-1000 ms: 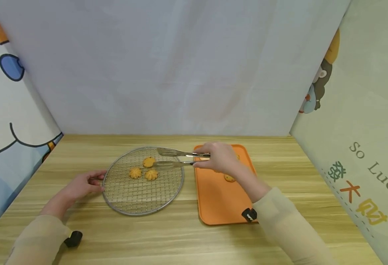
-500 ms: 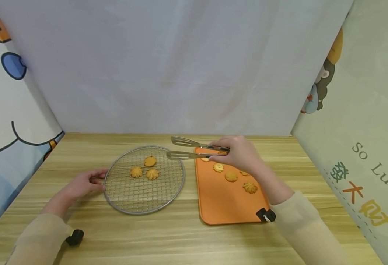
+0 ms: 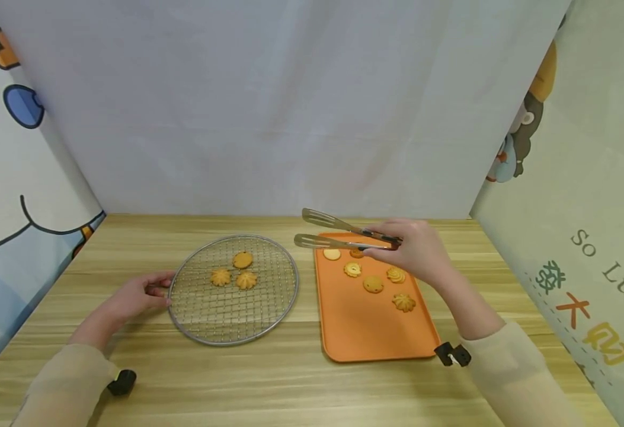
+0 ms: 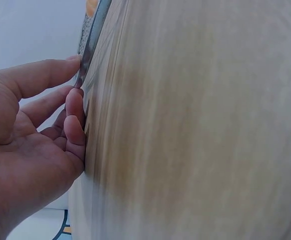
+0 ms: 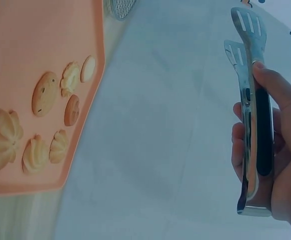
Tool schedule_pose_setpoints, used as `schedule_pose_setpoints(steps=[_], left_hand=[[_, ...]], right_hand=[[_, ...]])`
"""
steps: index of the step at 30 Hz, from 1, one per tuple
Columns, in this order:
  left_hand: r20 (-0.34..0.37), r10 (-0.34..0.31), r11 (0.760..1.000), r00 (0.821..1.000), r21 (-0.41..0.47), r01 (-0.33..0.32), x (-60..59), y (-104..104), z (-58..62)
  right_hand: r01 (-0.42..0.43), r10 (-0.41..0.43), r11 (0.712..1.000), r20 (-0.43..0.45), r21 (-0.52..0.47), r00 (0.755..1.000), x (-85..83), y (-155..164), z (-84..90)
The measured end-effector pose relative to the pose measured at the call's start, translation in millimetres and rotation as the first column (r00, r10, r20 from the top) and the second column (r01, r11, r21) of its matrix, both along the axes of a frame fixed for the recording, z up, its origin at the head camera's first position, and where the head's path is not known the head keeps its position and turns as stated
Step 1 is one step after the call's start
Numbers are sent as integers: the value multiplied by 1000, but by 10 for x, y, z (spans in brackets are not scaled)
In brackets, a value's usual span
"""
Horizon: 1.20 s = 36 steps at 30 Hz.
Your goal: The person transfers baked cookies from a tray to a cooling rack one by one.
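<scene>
My right hand (image 3: 417, 249) grips metal tongs (image 3: 338, 233) above the far end of an orange tray (image 3: 365, 332); the tong blades stand apart with nothing between them. In the right wrist view the tongs (image 5: 253, 100) lie in my right hand (image 5: 280, 155). Several cookies (image 3: 373, 284) lie on the tray. A round wire rack (image 3: 234, 289) holds three cookies (image 3: 234, 270). My left hand (image 3: 137, 295) touches the rack's left rim, thumb and fingertips on the rim (image 4: 88, 50) in the left wrist view.
The wooden table (image 3: 269, 379) is enclosed by a white back curtain and cartoon-printed panels on both sides. Black wrist devices (image 3: 121, 382) sit on both sleeves. The tray (image 5: 30, 60) with several cookies fills the left of the right wrist view.
My right hand has moved the empty tongs rightward and up, from over the rack to above the tray's far end. My left hand has stayed on the rack's rim.
</scene>
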<state>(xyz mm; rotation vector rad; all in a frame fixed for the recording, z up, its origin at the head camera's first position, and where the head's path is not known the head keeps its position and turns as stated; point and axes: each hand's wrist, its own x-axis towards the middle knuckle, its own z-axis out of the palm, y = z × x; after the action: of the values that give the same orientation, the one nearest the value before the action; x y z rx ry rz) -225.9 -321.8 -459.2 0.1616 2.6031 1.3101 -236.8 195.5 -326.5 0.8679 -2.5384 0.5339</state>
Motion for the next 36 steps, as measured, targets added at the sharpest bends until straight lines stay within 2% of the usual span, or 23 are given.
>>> schedule_pose_setpoints(steps=[9, 20, 26, 36], left_hand=[[-12, 0, 1000, 1000, -25, 0, 12, 11, 1], [-9, -2, 1000, 1000, -6, 2, 9, 8, -6], [-16, -5, 1000, 1000, -3, 5, 13, 19, 11], [-28, -3, 1000, 1000, -11, 3, 22, 25, 21]], right_hand=[[63, -65, 996, -40, -60, 997, 57, 235, -95], [91, -99, 990, -73, -103, 992, 133, 538, -354], [116, -121, 987, -43, -111, 992, 154, 711, -504], [117, -112, 987, 53, -109, 992, 144, 1008, -743]])
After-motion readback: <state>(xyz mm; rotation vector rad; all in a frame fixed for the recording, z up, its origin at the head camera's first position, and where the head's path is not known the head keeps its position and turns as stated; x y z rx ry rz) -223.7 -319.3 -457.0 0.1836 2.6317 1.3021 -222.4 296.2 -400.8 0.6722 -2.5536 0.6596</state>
